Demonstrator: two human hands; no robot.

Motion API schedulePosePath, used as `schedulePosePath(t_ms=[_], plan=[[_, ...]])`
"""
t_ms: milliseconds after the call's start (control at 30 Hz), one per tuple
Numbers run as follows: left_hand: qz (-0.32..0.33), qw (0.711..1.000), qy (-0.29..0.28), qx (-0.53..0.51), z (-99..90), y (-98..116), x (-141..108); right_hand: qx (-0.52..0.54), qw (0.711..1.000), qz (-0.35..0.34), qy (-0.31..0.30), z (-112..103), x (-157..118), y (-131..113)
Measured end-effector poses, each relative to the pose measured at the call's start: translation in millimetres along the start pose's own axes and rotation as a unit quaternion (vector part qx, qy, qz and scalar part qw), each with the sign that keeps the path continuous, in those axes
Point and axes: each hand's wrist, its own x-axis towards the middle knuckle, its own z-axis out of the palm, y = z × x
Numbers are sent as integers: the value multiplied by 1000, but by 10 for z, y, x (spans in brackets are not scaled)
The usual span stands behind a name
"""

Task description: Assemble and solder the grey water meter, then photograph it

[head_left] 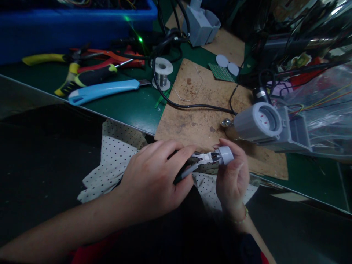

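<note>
My left hand (158,176) is wrapped round the dark grey handles of small pliers (205,158), whose metal jaws point right. In the fingers of my right hand (233,176) is a short, round, light grey plastic cap (226,155). The tips of the jaws reach the cap's left, open side; whether they grip its rim or sit inside it, I cannot tell. Both hands are just in front of the bench edge, over a dotted white cloth (115,146). A brown board (192,128) lies on the bench just beyond them.
A grey plastic housing (258,123) rests at the board's right side, near a clear plastic bag (330,106). Black cable (198,106) crosses the board. To the left are a solder spool (162,73), a blue-handled knife (106,91), several hand tools and a blue bin (82,33).
</note>
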Motion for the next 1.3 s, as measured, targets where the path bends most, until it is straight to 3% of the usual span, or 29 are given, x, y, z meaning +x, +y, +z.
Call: schedulePosePath(t_ms=[233,333,400,467,533,567,600,633,733,800,967,1000,1067,1133,1233,1300], plan=[[-12,1000,-16,-3,-32,-7,-8,-43,996,-72,-2,-13,73,-60],[-32,996,-44,-71,-26,-33,11,-58,995,-79,-4,-31,86,-69],[-62,980,-78,-172,2,-60,34,-38,997,-63,-1,-40,68,-49],[-125,921,-129,-346,54,-88,61,5,999,-29,-12,-36,35,-17],[-204,805,-160,-533,118,-113,89,69,996,25,-47,-17,4,9],[-238,747,-154,-601,147,-123,102,108,991,55,-64,-3,-5,13],[-262,707,-135,-643,170,-130,112,148,983,81,-75,12,-7,12],[-273,693,-108,-658,185,-134,121,187,974,104,-79,27,-1,5],[-273,725,-43,-631,185,-139,137,265,948,164,-67,61,46,-33],[-279,728,-14,-626,158,-141,149,290,934,200,-59,73,83,-56],[-341,616,46,-709,86,-158,198,360,893,268,-22,94,129,-65],[-349,610,43,-710,80,-157,200,361,891,275,-16,97,128,-58],[-344,651,35,-676,77,-147,192,336,901,274,-16,96,116,-39],[-311,737,23,-600,80,-124,178,244,945,215,-33,72,100,-25],[-216,887,-11,-408,82,-86,181,41,997,45,-46,-43,113,-38],[-130,962,-10,-239,81,-70,200,-115,990,-65,-39,-163,159,-67]])
